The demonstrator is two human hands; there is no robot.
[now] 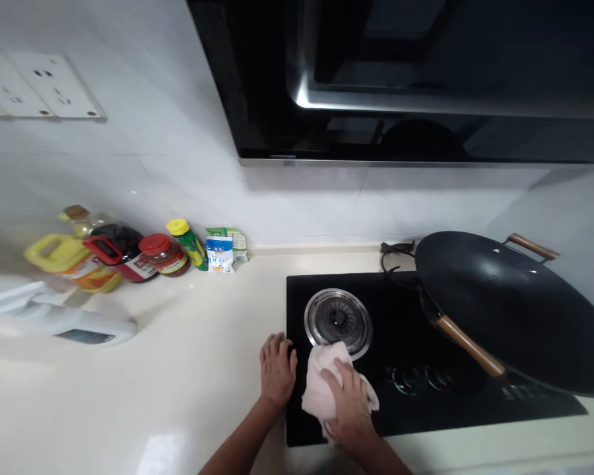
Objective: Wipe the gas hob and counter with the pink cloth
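Note:
A pale pink cloth (321,386) lies bunched on the black glass cooktop (396,422), just in front of the left burner (338,318) with its round metal ring. My right hand (349,406) presses down on this cloth, fingers bent over it. Part of the cloth sticks out to the right of the fingers. At the cooktop's left edge rests my left hand (278,373), palm down with the fingers spread a little and holding nothing. Its fingertips reach the border between the counter and the glass.
A large black wok (505,310) with wooden handles covers the cooktop's right side. A black pot stand (398,249) sits behind it. The range hood (406,79) hangs above. Along the wall stand sauce containers, a red-lidded jar (164,254) and a yellow-capped bottle (191,245).

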